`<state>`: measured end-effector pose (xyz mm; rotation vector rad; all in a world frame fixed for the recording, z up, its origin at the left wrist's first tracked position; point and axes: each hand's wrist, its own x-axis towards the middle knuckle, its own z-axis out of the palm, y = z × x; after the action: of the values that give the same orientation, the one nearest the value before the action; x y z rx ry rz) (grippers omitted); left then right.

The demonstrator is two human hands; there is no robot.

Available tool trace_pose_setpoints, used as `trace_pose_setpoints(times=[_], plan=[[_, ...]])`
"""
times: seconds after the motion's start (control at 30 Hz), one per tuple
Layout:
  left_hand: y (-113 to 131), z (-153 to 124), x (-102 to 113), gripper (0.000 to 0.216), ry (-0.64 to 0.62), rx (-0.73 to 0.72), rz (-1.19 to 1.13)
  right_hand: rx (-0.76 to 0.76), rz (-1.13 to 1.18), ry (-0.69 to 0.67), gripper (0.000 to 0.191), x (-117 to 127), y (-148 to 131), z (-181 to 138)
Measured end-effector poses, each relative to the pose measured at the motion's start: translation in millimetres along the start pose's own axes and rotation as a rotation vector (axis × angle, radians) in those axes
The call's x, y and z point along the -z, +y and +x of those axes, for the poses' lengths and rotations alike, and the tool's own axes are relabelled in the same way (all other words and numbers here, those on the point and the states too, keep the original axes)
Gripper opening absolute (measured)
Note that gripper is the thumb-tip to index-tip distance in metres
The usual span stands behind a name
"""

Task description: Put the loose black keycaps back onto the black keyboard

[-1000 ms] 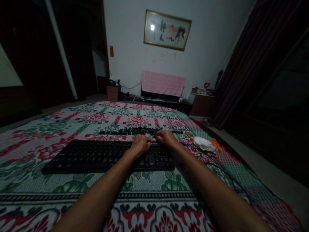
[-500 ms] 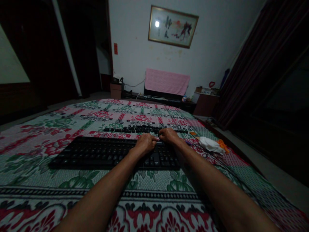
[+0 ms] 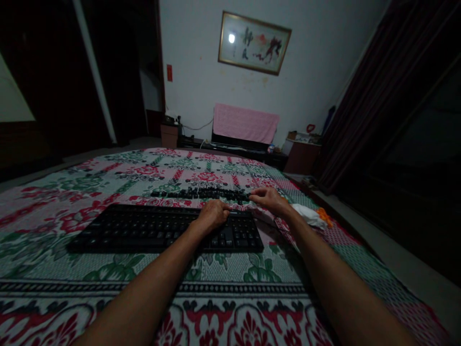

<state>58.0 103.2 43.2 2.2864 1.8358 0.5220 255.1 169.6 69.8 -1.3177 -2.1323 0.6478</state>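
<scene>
A black keyboard (image 3: 144, 230) lies on a floral bedspread (image 3: 223, 288). Beyond it runs a row of loose black keycaps (image 3: 194, 193). My left hand (image 3: 212, 215) rests curled on the keyboard's upper right part, fingers bent down onto the keys. My right hand (image 3: 268, 198) is past the keyboard's far right corner, at the right end of the keycap row, with its fingers pinched together; what they hold is too small and dark to name.
A crumpled white cloth with something orange (image 3: 309, 215) lies right of my right hand near the bed's edge. Across the floor stand a low unit draped in pink cloth (image 3: 245, 124), a small cabinet (image 3: 300, 156) and dark curtains (image 3: 382, 96).
My right hand has moved off the keyboard's top edge, away to the right end of the keycap row. My left hand stays on the keyboard.
</scene>
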Motion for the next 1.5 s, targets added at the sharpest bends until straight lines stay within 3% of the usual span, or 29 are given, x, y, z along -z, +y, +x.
trace_pose_setpoints(times=[0.13,0.3,0.67,1.17,1.37,1.5], plan=[[-1.1,-0.2,-0.9,0.033,-0.001,-0.023,-0.021,0.018,0.084,-0.305,0.029,5.8,-4.7,-28.7],[-3.3,0.9,-3.1,0.031,0.013,-0.049,-0.023,0.030,0.109,-0.512,0.024,4.4,-13.8,-42.1],[-0.9,-0.1,-0.9,0.030,-0.012,-0.034,-0.018,0.103,0.052,-0.609,0.024,-9.1,-19.2,-40.9],[-0.1,0.6,-0.9,0.030,-0.017,-0.016,-0.008,0.036,-0.082,-0.599,0.022,-9.5,-29.7,-34.8],[4.0,-2.1,3.7,0.027,-0.067,-0.032,-0.028,-0.007,-0.026,-0.618,0.021,-7.8,-33.3,-36.9],[7.7,-4.2,2.5,0.042,-0.098,-0.005,-0.065,-0.023,-0.052,-0.602,0.020,-8.2,-31.6,-37.1]])
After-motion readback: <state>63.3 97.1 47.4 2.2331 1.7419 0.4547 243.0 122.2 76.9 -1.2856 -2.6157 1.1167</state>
